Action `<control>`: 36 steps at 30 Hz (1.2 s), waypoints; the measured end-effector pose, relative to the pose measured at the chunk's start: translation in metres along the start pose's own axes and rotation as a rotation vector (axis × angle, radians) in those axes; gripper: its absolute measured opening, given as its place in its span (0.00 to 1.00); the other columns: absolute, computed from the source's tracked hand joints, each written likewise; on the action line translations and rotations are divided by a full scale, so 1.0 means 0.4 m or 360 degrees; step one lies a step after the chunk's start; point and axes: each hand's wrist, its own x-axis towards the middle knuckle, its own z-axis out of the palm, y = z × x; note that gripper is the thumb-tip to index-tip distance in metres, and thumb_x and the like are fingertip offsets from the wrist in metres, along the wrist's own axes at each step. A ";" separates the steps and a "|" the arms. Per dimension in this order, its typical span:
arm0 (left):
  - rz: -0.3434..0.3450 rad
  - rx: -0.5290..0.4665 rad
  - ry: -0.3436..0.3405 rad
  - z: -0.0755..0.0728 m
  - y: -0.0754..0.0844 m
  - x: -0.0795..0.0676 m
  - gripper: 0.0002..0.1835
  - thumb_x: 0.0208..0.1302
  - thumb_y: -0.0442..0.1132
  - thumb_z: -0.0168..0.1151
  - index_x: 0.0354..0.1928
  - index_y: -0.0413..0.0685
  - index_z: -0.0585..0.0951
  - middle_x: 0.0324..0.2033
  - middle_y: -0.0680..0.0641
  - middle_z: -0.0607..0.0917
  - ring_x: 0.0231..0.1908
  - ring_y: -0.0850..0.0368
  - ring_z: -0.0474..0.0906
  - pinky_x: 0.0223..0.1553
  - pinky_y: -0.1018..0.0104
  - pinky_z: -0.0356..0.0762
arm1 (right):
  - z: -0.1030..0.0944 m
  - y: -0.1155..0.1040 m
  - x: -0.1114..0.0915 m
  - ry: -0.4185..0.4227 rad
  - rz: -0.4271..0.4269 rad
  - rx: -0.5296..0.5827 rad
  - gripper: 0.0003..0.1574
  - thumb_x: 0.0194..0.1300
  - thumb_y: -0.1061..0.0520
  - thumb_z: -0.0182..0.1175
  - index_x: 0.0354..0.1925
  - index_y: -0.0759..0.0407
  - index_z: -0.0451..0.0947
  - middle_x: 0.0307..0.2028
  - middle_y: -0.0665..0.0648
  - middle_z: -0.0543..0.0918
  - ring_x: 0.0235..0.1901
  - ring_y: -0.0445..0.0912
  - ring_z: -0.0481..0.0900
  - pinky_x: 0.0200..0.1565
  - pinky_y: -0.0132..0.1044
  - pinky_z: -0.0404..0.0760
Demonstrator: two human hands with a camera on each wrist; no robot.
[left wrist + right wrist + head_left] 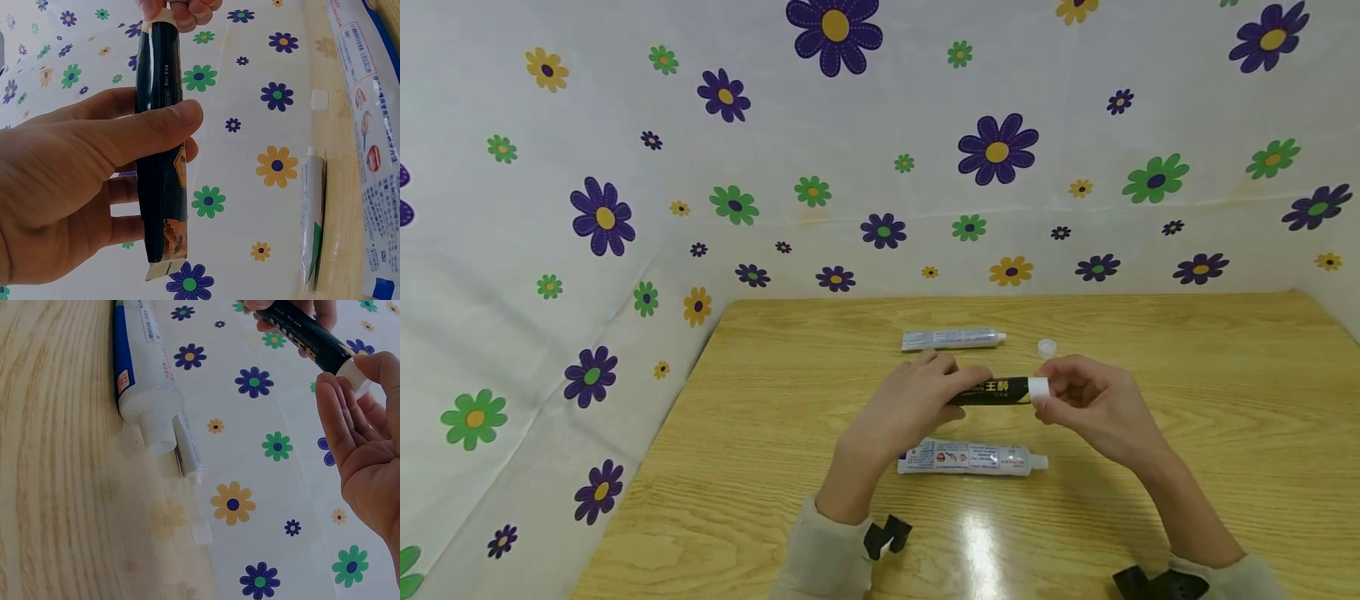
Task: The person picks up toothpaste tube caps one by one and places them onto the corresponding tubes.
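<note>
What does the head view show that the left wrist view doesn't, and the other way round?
Only head: the sleeves, the black wrist pieces, and the nozzle of the nearer white tube.

Only left wrist: the black tube's flat pale end and a green patch on the farther tube.

Both: all three tubes, the loose cap, the left hand gripping the black tube, and the right hand at its white cap.

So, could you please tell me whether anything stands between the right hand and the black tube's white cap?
Nothing visible does: the right hand pinches the white cap, while the left hand grips the black tube. The nearer white tube and the farther tube lie on the table, out of the way.
</note>
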 end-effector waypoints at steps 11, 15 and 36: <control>-0.0073 -0.0136 -0.0113 0.006 -0.021 0.002 0.27 0.66 0.46 0.66 0.67 0.58 0.74 0.52 0.51 0.81 0.50 0.56 0.75 0.52 0.60 0.77 | 0.010 0.011 0.003 0.0081 -0.0081 0.0118 0.14 0.60 0.69 0.68 0.45 0.71 0.78 0.29 0.59 0.84 0.26 0.43 0.84 0.30 0.32 0.84; -0.0113 -0.0216 -0.0142 0.013 -0.038 0.000 0.26 0.67 0.45 0.66 0.66 0.56 0.75 0.55 0.51 0.81 0.53 0.55 0.75 0.56 0.59 0.75 | 0.010 0.019 0.004 0.0112 -0.0130 0.0196 0.14 0.60 0.71 0.67 0.46 0.72 0.78 0.29 0.61 0.83 0.27 0.43 0.85 0.30 0.33 0.84; -0.0255 -0.0461 -0.0277 0.082 -0.126 0.016 0.24 0.64 0.44 0.70 0.60 0.49 0.79 0.44 0.52 0.80 0.38 0.58 0.72 0.40 0.66 0.74 | -0.019 0.063 0.011 0.0030 0.0356 0.0025 0.22 0.70 0.61 0.62 0.57 0.70 0.73 0.36 0.60 0.85 0.34 0.50 0.87 0.38 0.42 0.86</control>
